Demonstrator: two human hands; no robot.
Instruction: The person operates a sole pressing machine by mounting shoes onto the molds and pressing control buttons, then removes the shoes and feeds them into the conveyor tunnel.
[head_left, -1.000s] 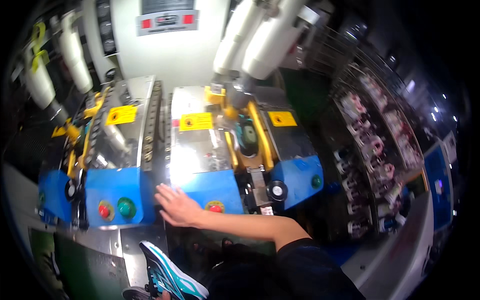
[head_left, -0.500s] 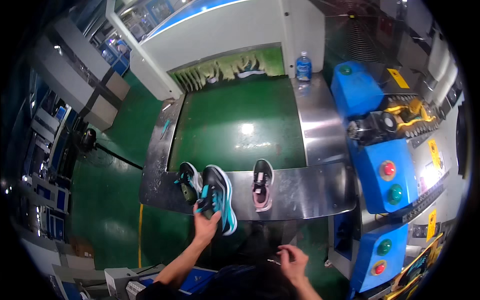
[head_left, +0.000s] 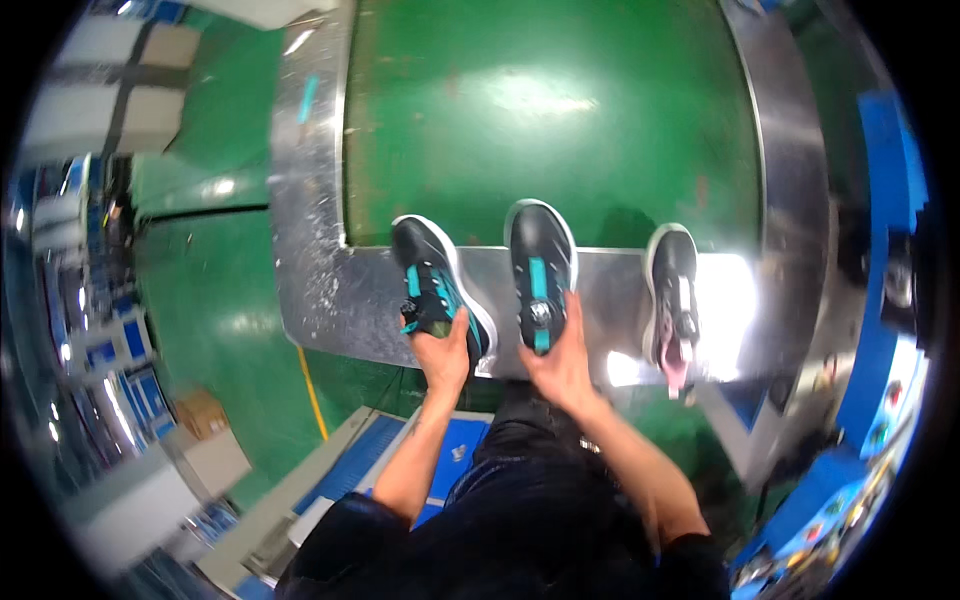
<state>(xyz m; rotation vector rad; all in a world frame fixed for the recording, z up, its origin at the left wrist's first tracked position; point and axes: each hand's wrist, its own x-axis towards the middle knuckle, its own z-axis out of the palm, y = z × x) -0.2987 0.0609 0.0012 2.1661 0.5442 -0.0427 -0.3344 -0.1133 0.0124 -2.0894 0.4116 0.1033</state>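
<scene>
plainly, left hand [head_left: 443, 358] and right hand [head_left: 561, 372] each pinch a shoe [head_left: 416, 245] near metal edge [head_left: 612, 250], wide green surface [head_left: 560, 130] beyond.

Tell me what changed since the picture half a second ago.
The right hand, away from the shoes before, moved forward and left and now holds the right teal-trimmed shoe. The left hand holds the left teal-trimmed shoe. Close together before, these two are now apart. The pink-lined shoe still stands on the steel ledge, to their right.
</scene>
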